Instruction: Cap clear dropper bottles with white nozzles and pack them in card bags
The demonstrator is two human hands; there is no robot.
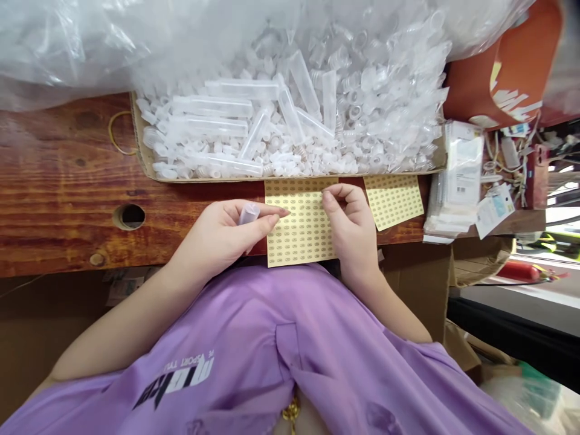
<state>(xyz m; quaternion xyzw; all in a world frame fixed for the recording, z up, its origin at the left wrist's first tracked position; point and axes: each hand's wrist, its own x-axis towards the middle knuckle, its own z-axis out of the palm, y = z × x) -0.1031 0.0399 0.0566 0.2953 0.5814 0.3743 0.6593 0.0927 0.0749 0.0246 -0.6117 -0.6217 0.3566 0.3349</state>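
Observation:
My left hand [226, 232] is closed around a small translucent plastic tube [249, 212], whose rounded end sticks up between thumb and fingers. Its fingertips reach over the left part of a yellow sheet of small printed stickers [301, 232]. The sheet lies on the table and juts past the front edge. Over its right side, my right hand [351, 226] has thumb and forefinger pinched together; whatever is between them is too small to make out. Just beyond the sheet stands a shallow cardboard tray [203, 180] heaped with clear tubes [217, 127] and small plastic caps [290, 163].
A second yellow sticker sheet [394, 199] lies to the right. Beyond it are a stack of clear plastic packets [460, 169] and an orange box [521, 66]. Large clear plastic bags [67, 48] bulge over the back. The wooden table [58, 199] has a round hole at left.

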